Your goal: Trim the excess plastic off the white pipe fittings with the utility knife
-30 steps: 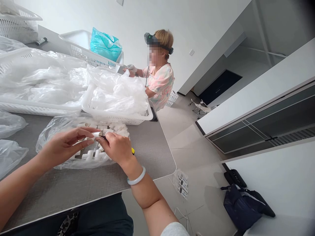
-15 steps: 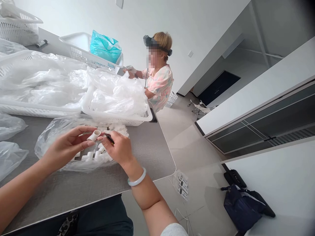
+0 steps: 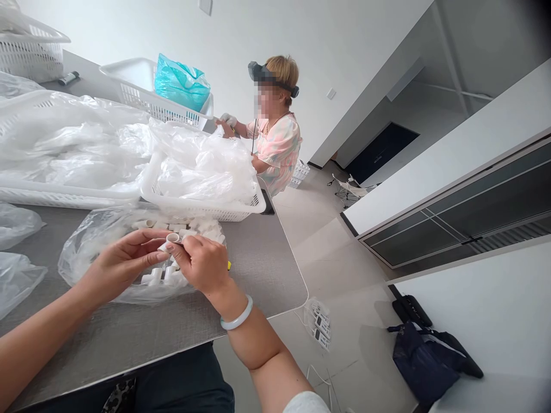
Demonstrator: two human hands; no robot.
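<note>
Head view: my left hand (image 3: 124, 258) clamps a white fitting (image 3: 173, 237) above the plastic bag (image 3: 75, 249) of loose fittings (image 3: 157, 276); right hand (image 3: 204, 261) wraps a yellow-ended tool (image 3: 229, 265), tip hidden, thumb against the fitting. Smooth plastic could roll, letting the tool slip toward my left hand. Grey table (image 3: 267, 246), pale-tiled floor (image 3: 322, 229), co-worker (image 3: 279, 140) beyond.

a smooth, pale bangle (image 3: 237, 322) circles the right wrist (image 3: 224, 295); light grey sleeve (image 3: 306, 402) at six o'clock, dark trousers (image 3: 185, 378) at seven, leopard-spotted fabric (image 3: 121, 396) nearer eight.
</note>
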